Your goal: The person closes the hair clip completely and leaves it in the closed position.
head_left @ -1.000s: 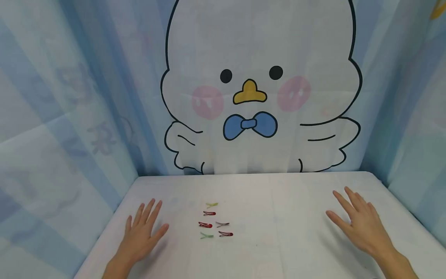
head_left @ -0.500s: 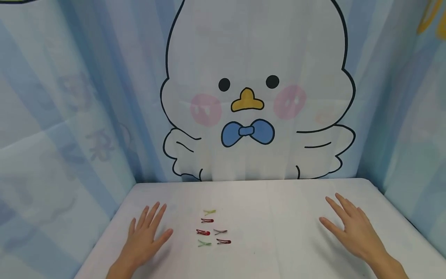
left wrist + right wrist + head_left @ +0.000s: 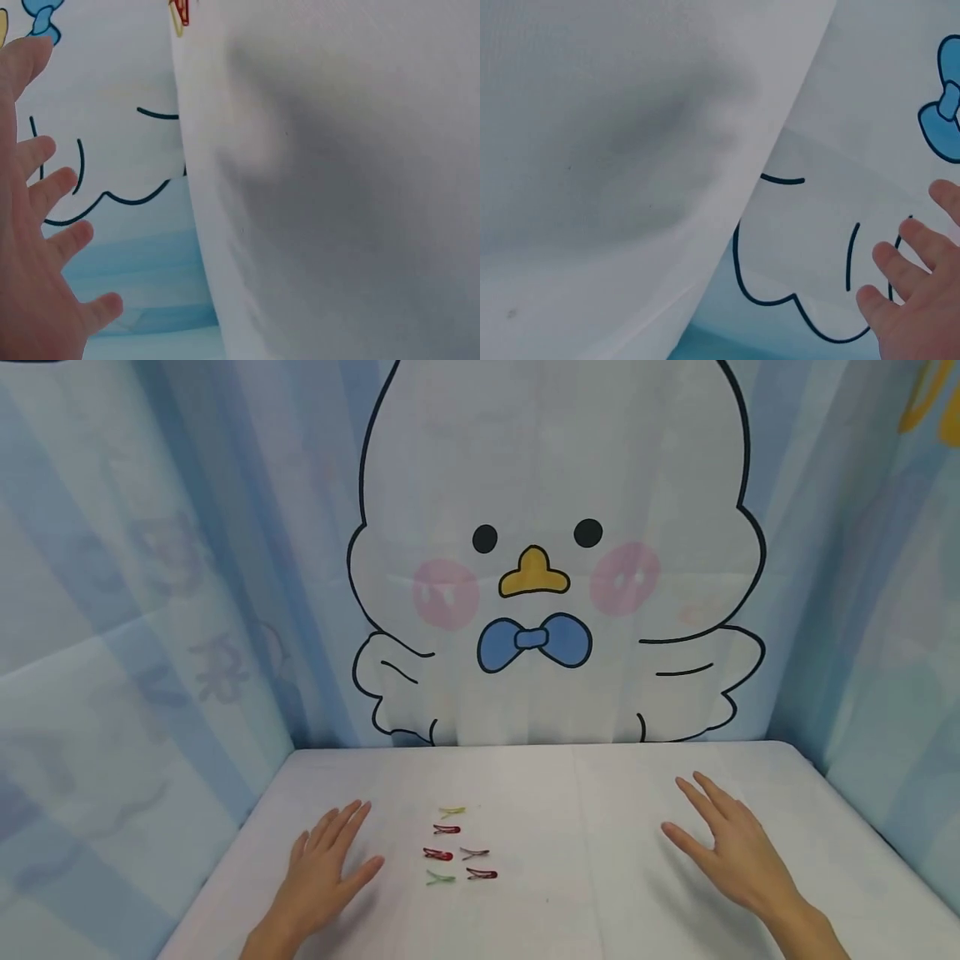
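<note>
Several small hair clips lie spread on the white table, left of its middle. At the back is a yellow-green clip [image 3: 452,812], with a red clip [image 3: 447,829] just in front of it. Nearer lie another red clip [image 3: 438,854] and a greyish-purple clip [image 3: 475,853]. Closest to me are a green clip [image 3: 440,877] and a dark red clip [image 3: 482,874]. My left hand [image 3: 318,872] hovers left of the clips, fingers spread, holding nothing. Far to their right, my right hand [image 3: 738,852] is held over the table with its fingers extended, also holding nothing.
The white table [image 3: 547,785] has a curtain [image 3: 540,702] printed with a white chick behind it. Blue and white curtains [image 3: 112,635] hang along both sides. Two clips [image 3: 181,10] show at the top of the left wrist view.
Both hands have moved inward, the right one leftward and the left one slightly rightward. The head view has tilted a little. The clips keep their places on the table.
</note>
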Motion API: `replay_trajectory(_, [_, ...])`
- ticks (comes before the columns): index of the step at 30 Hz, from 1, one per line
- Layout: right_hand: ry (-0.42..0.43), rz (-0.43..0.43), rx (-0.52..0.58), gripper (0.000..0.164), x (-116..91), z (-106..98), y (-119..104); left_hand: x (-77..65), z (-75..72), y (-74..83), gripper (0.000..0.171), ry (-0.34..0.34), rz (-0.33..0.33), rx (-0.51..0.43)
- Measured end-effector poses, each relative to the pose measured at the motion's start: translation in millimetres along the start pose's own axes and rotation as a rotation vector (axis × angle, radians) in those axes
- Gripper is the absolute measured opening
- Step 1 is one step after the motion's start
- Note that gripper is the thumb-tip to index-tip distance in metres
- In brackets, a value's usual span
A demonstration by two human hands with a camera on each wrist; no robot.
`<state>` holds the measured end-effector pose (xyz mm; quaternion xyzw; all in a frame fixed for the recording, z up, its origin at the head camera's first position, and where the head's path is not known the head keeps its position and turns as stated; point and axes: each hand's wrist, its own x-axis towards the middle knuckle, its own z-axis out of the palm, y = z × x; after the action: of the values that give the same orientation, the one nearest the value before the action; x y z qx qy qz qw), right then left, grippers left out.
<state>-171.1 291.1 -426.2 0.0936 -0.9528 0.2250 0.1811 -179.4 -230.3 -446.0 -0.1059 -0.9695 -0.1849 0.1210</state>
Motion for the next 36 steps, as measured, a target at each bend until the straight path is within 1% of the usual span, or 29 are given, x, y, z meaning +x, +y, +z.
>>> replay_trajectory(3, [0.000,0.004,0.007,0.073,2,-1,-3,1.1,2.7,2.8,0.074,0.015,0.018,-0.027])
replay_trajectory(7, [-0.005,0.014,0.014,0.073,3,-2,-6,0.9,6.7,8.1,0.067,0.033,0.037,-0.069])
replay_trajectory(11, [0.012,0.012,0.011,0.073,3,-1,-9,0.9,11.4,13.4,0.059,0.028,0.038,-0.120])
replay_trajectory(15, [0.028,-0.001,0.020,0.071,3,2,-13,3.2,14.8,18.8,0.053,-0.010,0.014,-0.141])
replay_trajectory(20, [0.018,0.010,0.019,0.071,3,3,-17,7.2,17.4,24.0,0.049,-0.046,-0.006,-0.175])
replay_trajectory(25, [0.003,0.016,0.037,0.072,8,3,-23,13.4,21.2,26.5,0.049,-0.076,-0.024,-0.238])
replay_trajectory(28, [-0.014,0.018,0.043,0.073,12,3,-27,16.1,24.7,26.5,0.050,-0.112,-0.034,-0.292])
replay_trajectory(33, [-0.038,0.018,0.039,0.074,15,5,-33,16.9,30.6,25.0,0.049,-0.170,-0.026,-0.363])
replay_trajectory(36, [-0.039,0.014,0.051,0.073,16,6,-35,18.0,32.3,25.0,0.043,-0.192,0.005,-0.392])
